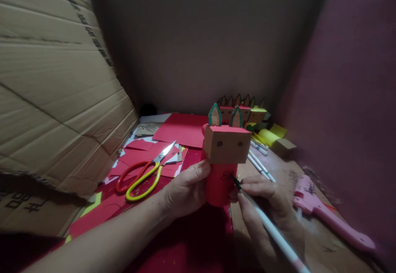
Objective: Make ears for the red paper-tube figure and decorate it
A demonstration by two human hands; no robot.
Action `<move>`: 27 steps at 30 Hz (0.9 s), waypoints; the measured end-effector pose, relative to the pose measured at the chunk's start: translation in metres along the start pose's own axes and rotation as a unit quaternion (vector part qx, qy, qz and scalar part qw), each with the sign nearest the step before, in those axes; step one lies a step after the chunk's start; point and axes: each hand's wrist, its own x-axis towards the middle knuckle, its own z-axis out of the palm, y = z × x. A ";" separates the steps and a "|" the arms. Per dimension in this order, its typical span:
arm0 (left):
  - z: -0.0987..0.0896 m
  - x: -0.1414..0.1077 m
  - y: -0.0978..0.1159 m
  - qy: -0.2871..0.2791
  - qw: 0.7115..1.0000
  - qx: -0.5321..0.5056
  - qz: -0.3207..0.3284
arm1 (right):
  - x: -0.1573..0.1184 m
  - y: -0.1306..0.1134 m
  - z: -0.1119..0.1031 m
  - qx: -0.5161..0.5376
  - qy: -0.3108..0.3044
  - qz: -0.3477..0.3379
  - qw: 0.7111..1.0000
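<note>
A paper figure stands upright in the middle, with a red cylinder body, a brown cardboard box head with two drawn eyes and a red top, and two green-edged pointed ears. My left hand wraps round the left side of its body. In my right hand is a white marker, its dark tip at the black lines drawn on the front of the red body. The fingers of my right hand are pinched round the marker near its tip.
Scissors with red and yellow handles lie on red paper at the left. Similar figures stand behind. White markers and a pink glue gun lie right. Cardboard rises at the left.
</note>
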 end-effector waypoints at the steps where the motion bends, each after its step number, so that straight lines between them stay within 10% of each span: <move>1: -0.001 0.000 0.000 0.003 1.000 -0.002 -0.001 | 0.000 0.000 0.000 0.007 -0.005 0.001 1.000; 27: -0.003 0.000 0.000 -0.001 1.000 -0.002 -0.004 | 0.000 -0.004 0.000 -0.009 -0.004 0.022 1.000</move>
